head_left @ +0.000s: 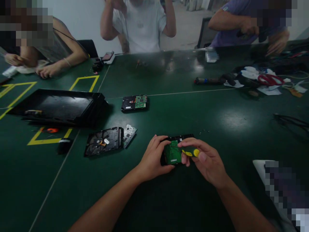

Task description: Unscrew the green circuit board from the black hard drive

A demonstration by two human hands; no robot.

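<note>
A hard drive (pixel 174 151) lies on the green table in front of me, its green circuit board facing up. My left hand (pixel 153 158) grips it from the left, fingers over the far edge and thumb at the near edge. A screwdriver with a yellow and dark handle (pixel 191 152) is in my right hand (pixel 207 158), held over the drive's right part. The screwdriver's tip is hidden by my fingers. Several tiny screws (pixel 204 131) lie just beyond the drive.
Left of me lie a black drive casing (pixel 103 141) and a loose circuit board (pixel 129 135). Another hard drive (pixel 134 103) sits farther back, near a stack of black trays (pixel 60 106). Cables (pixel 270 79) are at the right. Several people sit across the table.
</note>
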